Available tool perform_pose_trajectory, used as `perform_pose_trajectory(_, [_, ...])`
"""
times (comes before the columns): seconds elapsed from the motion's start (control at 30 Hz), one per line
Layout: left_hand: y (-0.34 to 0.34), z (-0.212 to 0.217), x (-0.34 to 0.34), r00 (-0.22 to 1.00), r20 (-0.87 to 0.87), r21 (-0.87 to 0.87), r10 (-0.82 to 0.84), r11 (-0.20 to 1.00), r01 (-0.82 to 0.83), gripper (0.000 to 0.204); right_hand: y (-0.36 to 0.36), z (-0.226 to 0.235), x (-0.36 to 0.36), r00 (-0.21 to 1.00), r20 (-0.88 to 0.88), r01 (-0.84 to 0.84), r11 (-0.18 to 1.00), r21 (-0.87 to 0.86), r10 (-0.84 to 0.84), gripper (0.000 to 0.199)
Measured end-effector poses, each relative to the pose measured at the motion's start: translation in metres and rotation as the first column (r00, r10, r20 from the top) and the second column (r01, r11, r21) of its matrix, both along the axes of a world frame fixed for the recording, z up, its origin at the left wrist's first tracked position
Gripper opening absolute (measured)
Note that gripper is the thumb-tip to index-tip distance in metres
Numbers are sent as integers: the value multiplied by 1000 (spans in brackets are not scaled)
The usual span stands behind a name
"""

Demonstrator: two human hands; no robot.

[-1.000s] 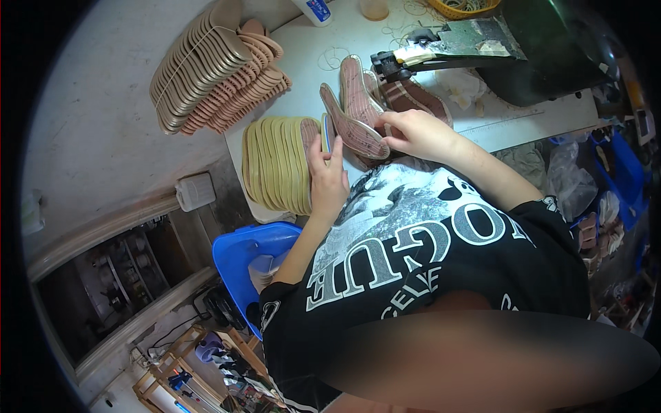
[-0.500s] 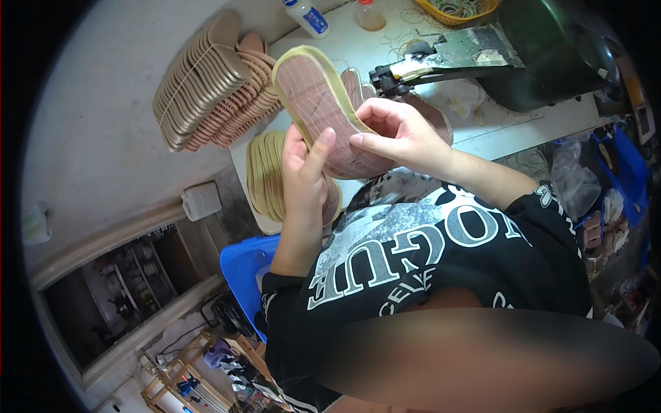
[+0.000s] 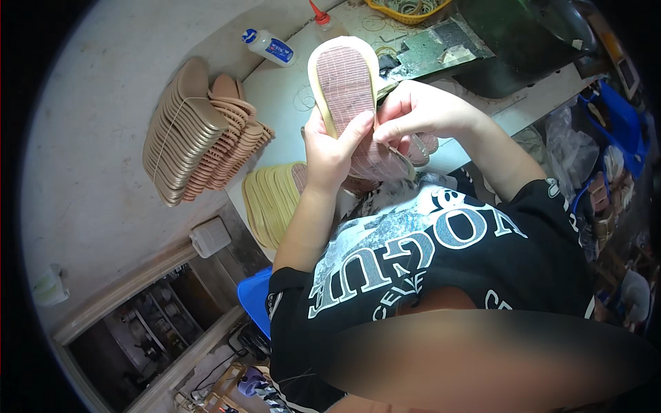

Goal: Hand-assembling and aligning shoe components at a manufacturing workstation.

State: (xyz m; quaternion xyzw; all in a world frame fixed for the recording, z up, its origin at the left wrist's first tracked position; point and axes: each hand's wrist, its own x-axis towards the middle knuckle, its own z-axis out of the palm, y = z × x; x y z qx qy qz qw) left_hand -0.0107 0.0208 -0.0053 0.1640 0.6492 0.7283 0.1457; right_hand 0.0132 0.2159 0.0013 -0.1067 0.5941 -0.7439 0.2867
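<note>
A shoe insole [image 3: 342, 72] with a reddish, lined face and a pale yellow rim stands nearly upright in front of me. My left hand [image 3: 332, 150] is closed on its left side, with the thumb lying across the lined face. At the opposite edge, my right hand [image 3: 427, 113] has its fingers curled and thumb and forefinger pinched on the rim. The insole's lower end reaches down near my shirt. Beyond my left forearm lies a row of yellow-edged insoles [image 3: 265, 206] on the table. More insole ends [image 3: 425, 143] show partly beneath my right hand.
Against the wall at left leans a banded stack of gold-edged soles [image 3: 175, 141] beside pink ones [image 3: 231, 148]. The white table [image 3: 275, 89] bears a white bottle [image 3: 270, 48], a red-tipped bottle [image 3: 323, 20], a yellow basket [image 3: 406, 8] and a dark green machine [image 3: 441, 58].
The insole has swung from leaning left to nearly upright, its far end now further right. Both hands still hold it. The whole view has shifted, with the wall stack lower.
</note>
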Motion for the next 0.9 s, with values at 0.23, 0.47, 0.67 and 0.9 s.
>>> perform_pose_trajectory(0.23, [13, 2, -3, 989, -98, -97, 109, 988, -119, 32, -6, -3, -1, 971, -179, 194, 962, 193, -160, 24])
perform_pose_trajectory(0.47, [13, -6, -46, 947, 222, 129, 232, 956, -265, 26, -10, -24, 16, 995, -19, 97, 995, -30, -97, 37])
perform_pose_trajectory(0.67, [18, -44, -62, 970, -9, -255, 242, 937, -237, 38, 7, -39, 29, 966, 54, 256, 963, -84, -253, 33])
perform_pose_trajectory(0.9, [37, -44, -65, 951, -128, -426, 282, 850, -310, 44, 12, -52, 37, 922, 141, 372, 925, -76, -360, 32])
